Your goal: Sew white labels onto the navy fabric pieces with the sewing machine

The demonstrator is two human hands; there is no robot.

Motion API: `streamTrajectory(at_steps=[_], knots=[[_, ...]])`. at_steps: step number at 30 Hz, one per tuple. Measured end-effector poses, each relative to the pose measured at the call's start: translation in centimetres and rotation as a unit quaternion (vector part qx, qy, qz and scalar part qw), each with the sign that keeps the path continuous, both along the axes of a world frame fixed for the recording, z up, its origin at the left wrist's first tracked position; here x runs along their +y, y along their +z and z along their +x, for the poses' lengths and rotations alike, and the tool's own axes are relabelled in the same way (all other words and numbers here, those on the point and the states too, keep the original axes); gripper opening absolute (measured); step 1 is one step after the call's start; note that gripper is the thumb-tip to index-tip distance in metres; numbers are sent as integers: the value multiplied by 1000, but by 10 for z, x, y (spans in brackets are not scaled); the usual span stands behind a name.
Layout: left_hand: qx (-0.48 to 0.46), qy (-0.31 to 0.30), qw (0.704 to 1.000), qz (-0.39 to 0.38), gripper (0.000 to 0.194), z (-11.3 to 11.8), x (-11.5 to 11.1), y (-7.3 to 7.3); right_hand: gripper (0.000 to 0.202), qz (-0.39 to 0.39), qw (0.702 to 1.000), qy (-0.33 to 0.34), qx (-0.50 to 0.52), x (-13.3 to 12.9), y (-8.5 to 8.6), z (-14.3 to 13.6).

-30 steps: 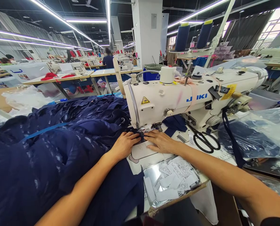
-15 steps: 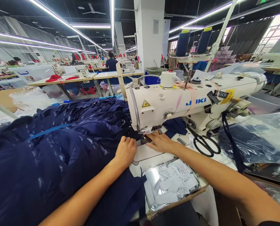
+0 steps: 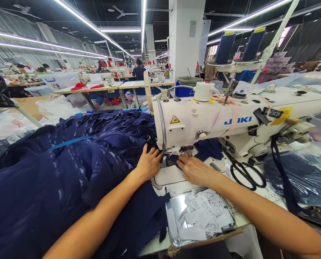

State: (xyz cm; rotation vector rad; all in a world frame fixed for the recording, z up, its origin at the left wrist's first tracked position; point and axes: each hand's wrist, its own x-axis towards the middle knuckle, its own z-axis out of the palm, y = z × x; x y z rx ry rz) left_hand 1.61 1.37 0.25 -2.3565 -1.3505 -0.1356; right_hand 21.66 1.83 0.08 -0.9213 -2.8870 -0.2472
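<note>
A white sewing machine [image 3: 187, 122] stands over the work, its needle area partly hidden by the head and my fingers. Just left of the presser foot, my left hand [image 3: 149, 164] lies on the navy fabric [image 3: 101, 158] with its fingers apart. On the other side of the foot, my right hand [image 3: 195, 169] is closed, thumb and fingertips pinching a navy fabric piece [image 3: 173, 160] at the machine bed [image 3: 168, 175]. More navy cloth [image 3: 209, 148] lies behind that hand, under the machine arm.
A clear-lidded tray [image 3: 173, 235] of printed white labels [image 3: 203, 212] sits at the front edge. Black-handled scissors [image 3: 247, 174] lie right of my right hand. Plastic-bagged navy cloth [image 3: 301, 176] is farther right. Two thread cones [image 3: 225, 48] stand behind the machine.
The view has turned left, so everything sits farther right. My left fingers have spread from a bunched pose. The right hand has gone from flat fingers to a pinch on the fabric.
</note>
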Motion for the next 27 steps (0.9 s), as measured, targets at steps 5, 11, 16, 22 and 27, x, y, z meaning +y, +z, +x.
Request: streamTrajectory(at_steps=[5, 11, 16, 22, 27], knots=[[1, -9, 1000, -3, 30, -2, 0, -1, 19, 37, 999, 17, 18, 7, -7, 5], [0, -10, 1000, -4, 30, -2, 0, 0, 17, 22, 999, 30, 11, 4, -8, -1], [0, -8, 1000, -1, 31, -1, -1, 1, 18, 34, 999, 21, -17, -2, -5, -8], [2, -8, 1000, -2, 31, 0, 0, 2, 21, 36, 999, 1, -40, -7, -1, -12], [-6, -10, 1000, -5, 29, 0, 4, 1, 21, 49, 998, -10, -31, -10, -2, -16]])
